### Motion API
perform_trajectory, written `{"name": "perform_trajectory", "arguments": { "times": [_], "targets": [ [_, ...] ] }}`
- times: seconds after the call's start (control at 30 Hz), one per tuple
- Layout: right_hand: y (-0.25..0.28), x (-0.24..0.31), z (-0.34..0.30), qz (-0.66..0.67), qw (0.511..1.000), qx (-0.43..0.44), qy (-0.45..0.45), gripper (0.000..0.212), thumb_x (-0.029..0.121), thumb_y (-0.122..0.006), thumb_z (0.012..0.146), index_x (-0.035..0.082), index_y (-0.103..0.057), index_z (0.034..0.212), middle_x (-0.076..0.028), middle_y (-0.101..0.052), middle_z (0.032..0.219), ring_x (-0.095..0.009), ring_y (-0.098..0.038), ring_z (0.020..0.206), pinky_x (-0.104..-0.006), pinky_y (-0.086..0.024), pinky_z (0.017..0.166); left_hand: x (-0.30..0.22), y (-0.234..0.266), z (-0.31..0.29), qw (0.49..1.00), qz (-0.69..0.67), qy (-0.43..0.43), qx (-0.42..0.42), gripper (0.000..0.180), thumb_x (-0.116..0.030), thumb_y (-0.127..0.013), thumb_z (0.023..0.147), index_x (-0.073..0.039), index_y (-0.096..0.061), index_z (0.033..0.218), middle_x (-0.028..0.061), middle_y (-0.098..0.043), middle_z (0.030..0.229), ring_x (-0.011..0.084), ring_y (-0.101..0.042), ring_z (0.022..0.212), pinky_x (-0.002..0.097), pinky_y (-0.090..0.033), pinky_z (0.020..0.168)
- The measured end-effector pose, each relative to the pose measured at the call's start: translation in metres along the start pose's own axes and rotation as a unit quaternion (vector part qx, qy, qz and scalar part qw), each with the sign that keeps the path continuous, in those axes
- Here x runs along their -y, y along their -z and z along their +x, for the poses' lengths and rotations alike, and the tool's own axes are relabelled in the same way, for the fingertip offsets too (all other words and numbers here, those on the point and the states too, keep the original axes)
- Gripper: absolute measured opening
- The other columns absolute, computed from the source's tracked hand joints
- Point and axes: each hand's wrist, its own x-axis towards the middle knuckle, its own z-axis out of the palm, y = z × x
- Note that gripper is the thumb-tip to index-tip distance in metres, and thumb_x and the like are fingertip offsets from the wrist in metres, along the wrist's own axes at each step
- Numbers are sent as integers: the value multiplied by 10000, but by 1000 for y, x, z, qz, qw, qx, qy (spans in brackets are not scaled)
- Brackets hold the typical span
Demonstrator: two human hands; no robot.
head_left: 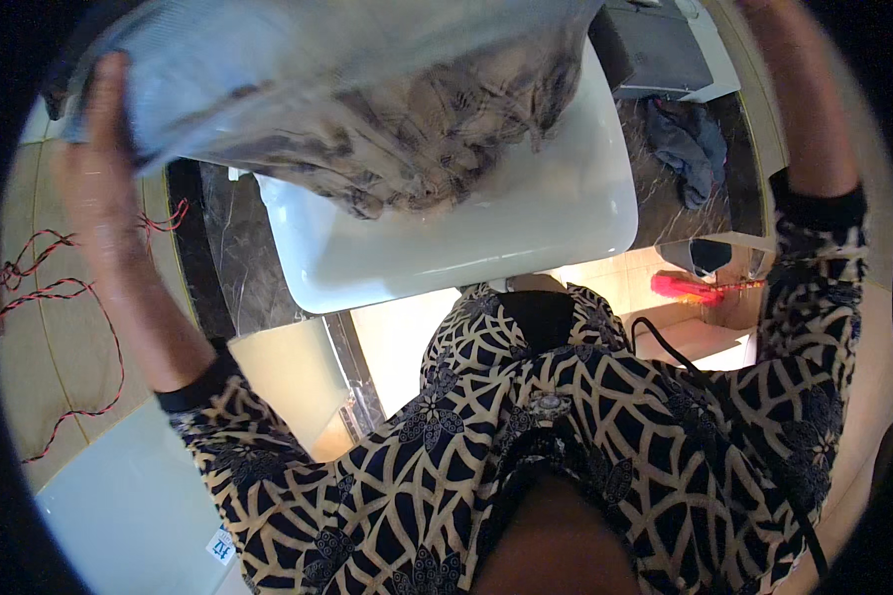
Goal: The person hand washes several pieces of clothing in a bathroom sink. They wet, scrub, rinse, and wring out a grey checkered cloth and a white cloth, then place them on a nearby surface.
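Patterned fabric sits closest to the lens: the wearer's black-and-cream top (446, 407), its sleeves running out to both sides. From the left cuff the left hand (94, 188) reaches up and seems clamped on the near-left edge of a large cloth (407, 139), one digit lying across its pale blue side. Only the right forearm (809, 109) shows; the right hand is beyond the upper edge, so I cannot tell whether it grips anything.

The cloth hangs raised over the white sink (595, 233) — blue toward the left, grey-brown and creased along its lower folds. It is blurred, and whether those folds touch the bowl is not clear. As far as this goes, the lifting looks done: much of the cloth appears above the rim. Setting it down somewhere is not yet done, and its wetness cannot be judged.

Farther out, a dark marbled counter (243, 253) frames the sink. On its right lies a crumpled dark garment (690, 149), apart from both arms and seemingly not being worked on, with a grey box (650, 50) beyond it. Off to the left — well clear of the sink — are a tangled red-and-black cord (10, 273) and a pale blue tub (129, 506).
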Motion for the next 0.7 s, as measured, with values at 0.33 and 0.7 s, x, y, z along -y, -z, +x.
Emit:
{"name": "perform_trajectory", "arguments": {
  "times": [0.33, 0.7],
  "targets": [
    [-248, -49, -100, -93, 986, 128, -45, 282, 192, -570, 704, 108, -523, 970, -119, -468, 1082, -280, -478, 965, -383, -430, 735, 113, -169, -169, 932, 92, -55, 346, 334, -204, -526, 765, -84, -492, 1075, 159, -454, 1131, 314, -414, 1053, 371, -343, 869],
    [-309, -44, -147, -151, 960, 219, -92, 425, 264, -569, 724, 90, -462, 1097, -147, -366, 1195, -317, -323, 1127, -545, -217, 912, 129, -220, -218, 841, 305, -89, 438, 430, -155, -470, 735, -92, -428, 1159, 139, -235, 1311, 349, -147, 1221, 564, -155, 924]
  ]
}}
